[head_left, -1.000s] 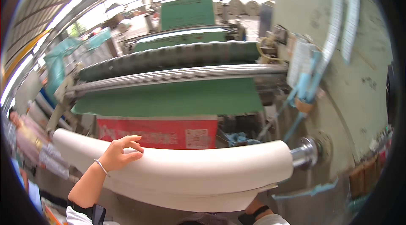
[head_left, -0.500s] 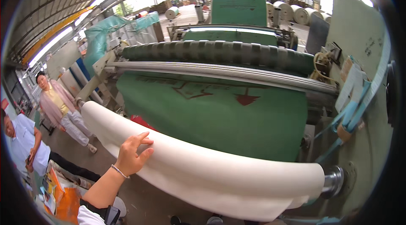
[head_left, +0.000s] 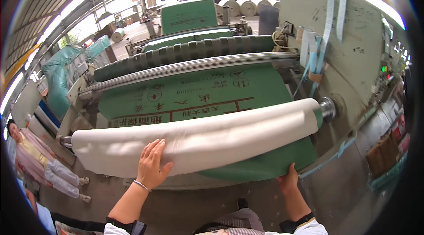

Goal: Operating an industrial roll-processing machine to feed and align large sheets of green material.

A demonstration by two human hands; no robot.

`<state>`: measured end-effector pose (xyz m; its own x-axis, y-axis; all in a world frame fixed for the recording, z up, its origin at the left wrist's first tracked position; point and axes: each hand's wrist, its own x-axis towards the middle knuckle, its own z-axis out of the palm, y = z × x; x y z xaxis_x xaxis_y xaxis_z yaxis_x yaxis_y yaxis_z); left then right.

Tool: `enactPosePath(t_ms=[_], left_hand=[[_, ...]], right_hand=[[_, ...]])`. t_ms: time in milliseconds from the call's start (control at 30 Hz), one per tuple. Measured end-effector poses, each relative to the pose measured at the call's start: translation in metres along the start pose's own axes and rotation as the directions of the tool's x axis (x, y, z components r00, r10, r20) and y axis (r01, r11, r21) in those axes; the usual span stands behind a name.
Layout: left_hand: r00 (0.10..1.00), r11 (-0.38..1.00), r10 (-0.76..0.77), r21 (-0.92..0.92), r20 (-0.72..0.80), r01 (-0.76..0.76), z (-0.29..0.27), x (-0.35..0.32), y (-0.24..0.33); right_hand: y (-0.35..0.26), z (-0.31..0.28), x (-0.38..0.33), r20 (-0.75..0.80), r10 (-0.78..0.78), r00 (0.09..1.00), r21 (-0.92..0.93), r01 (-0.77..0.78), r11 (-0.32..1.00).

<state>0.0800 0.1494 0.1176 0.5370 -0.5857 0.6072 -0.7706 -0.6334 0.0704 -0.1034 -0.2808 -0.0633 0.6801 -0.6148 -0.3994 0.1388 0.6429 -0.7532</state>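
Note:
A long roll of white sheet material (head_left: 229, 131) lies across in front of me on a metal shaft (head_left: 327, 109). My left hand (head_left: 152, 164) rests flat against its near side, fingers stretched out and holding nothing. Below the roll's right part hangs a loose green flap (head_left: 265, 164). My right hand (head_left: 289, 181) pinches the flap's lower edge, thumb on top and the other fingers mostly hidden beneath. Behind the roll, a green web (head_left: 185, 89) with dark red printing slopes up to the machine.
Metal bars (head_left: 190, 69) and a dark banded roller (head_left: 185, 51) span the machine. A side panel (head_left: 327, 27) with hanging pale blue straps (head_left: 316, 58) stands right. At left a person (head_left: 35, 151) stands near the machine. Large rolls (head_left: 247, 8) lie far back.
My view has turned right. My right hand has come into view, holding the green flap. Different printing shows on the web. My left hand still lies on the roll, now flatter.

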Motion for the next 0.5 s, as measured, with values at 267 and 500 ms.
enactPosePath(t_ms=[267, 500], left_hand=[[0.987, 0.989, -0.099, 0.124, 0.124, 0.083, -0.009, -0.05, -0.023], [0.979, 0.964, -0.205, 0.169, -0.014, 0.205, 0.006, 0.01, -0.056]], right_hand=[[-0.026, -0.035, -0.09, -0.154, 0.002, 0.988, -0.146, -0.024, 0.989], [-0.018, -0.1, -0.026, -0.482, -0.433, 0.762, -0.587, 0.086, 0.805]])
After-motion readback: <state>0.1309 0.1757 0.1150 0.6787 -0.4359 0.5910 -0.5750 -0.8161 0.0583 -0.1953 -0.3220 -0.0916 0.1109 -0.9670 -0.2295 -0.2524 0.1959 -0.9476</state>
